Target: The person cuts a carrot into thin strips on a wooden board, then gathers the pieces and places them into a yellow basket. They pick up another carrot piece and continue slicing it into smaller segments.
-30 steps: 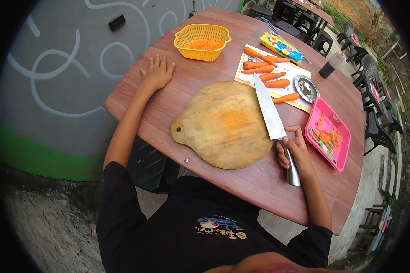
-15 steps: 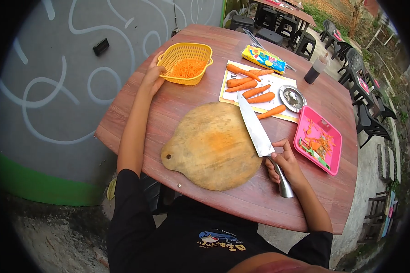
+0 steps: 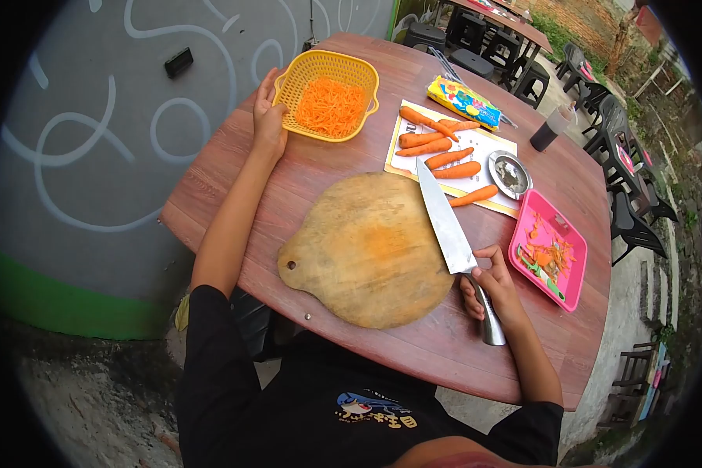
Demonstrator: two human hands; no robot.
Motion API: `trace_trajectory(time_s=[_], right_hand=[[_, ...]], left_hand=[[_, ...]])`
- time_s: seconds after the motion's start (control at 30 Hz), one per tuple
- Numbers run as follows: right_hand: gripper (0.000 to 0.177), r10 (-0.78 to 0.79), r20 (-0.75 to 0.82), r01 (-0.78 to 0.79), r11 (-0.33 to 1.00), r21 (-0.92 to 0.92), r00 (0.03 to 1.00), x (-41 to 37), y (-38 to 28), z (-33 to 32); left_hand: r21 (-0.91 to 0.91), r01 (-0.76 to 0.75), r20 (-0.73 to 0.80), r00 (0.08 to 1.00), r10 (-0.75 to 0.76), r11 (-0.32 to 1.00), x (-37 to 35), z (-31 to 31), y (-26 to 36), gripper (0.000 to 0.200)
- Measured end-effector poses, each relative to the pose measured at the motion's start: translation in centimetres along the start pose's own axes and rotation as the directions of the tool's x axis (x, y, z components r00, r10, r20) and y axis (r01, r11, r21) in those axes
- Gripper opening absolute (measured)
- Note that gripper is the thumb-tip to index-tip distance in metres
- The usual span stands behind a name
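My left hand (image 3: pixel 270 117) grips the left side of a yellow plastic basket (image 3: pixel 363 72), its fingers partly hidden by the rim. Shredded carrot (image 3: pixel 330 108) lies inside the basket. On the right, my right hand (image 3: pixel 492 290) is closed around the metal handle of a large kitchen knife (image 3: pixel 447 222). The blade points away from me, along the right edge of a round wooden cutting board (image 3: pixel 351 257). An orange stain marks the middle of the board. Beyond it, several whole carrots (image 3: pixel 456 170) rest on a printed paper sheet (image 3: pixel 399 153).
A pink tray (image 3: pixel 576 281) with carrot scraps and a green-handled peeler (image 3: pixel 544 278) stands at the right. Near it are a metal ashtray (image 3: pixel 510 173), a bottle of dark liquid (image 3: pixel 550 130) and a yellow-blue packet (image 3: pixel 465 103). A grey wall (image 3: pixel 93 187) borders the table's left side.
The yellow basket is now tilted more towards me, showing more of the shredded carrot. My left hand has shifted with it. The knife stays in my right hand beside the board.
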State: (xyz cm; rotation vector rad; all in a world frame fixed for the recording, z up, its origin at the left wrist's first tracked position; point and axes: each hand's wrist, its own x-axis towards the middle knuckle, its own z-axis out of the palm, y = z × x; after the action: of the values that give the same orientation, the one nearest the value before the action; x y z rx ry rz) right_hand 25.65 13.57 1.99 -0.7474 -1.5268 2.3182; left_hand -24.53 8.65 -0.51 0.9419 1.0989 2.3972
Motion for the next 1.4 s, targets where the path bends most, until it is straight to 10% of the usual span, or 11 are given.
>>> trace_trajectory(time_s=[0.73,0.83,0.93,1.03,1.1,1.2,1.4], right_hand=[[0.026,-0.027,-0.007,0.027,0.999,-0.047,1.000,-0.1,0.1,0.1],[0.026,-0.032,-0.006,0.032,0.999,-0.035,0.999,-0.2,0.2,0.2],[0.026,-0.037,-0.009,0.036,0.998,-0.045,0.999,0.0,-0.1,0.4],[0.025,-0.028,-0.012,0.028,0.999,-0.041,1.000,0.0,0.1,0.4],[0.025,-0.030,-0.005,0.030,0.999,-0.046,1.000,0.0,0.0,0.4],[0.024,-0.033,-0.014,0.032,0.998,-0.053,0.999,-0.1,0.1,0.4],[0.024,-0.033,0.005,0.033,0.999,-0.034,0.999,0.0,0.0,0.5]], left_hand=[[-0.182,0.436,0.017,0.897,-0.441,0.881,0.4,0.0,-0.9,0.048],[0.244,0.105,-0.251,0.967,-0.042,0.964,-0.1,1.0,-0.7,0.046],[0.675,-0.222,0.051,0.965,0.256,0.703,0.8,3.2,2.7,0.049],[0.817,-0.192,0.319,0.936,-0.149,0.544,1.9,5.4,3.9,0.058],[0.875,-0.421,0.470,0.622,-0.626,0.238,3.2,6.2,2.4,0.061],[0.873,-0.474,0.228,0.607,-0.762,-0.117,3.0,8.1,1.7,0.072],[0.888,-0.416,0.099,0.590,-0.801,-0.197,2.4,10.9,3.2,0.080]])
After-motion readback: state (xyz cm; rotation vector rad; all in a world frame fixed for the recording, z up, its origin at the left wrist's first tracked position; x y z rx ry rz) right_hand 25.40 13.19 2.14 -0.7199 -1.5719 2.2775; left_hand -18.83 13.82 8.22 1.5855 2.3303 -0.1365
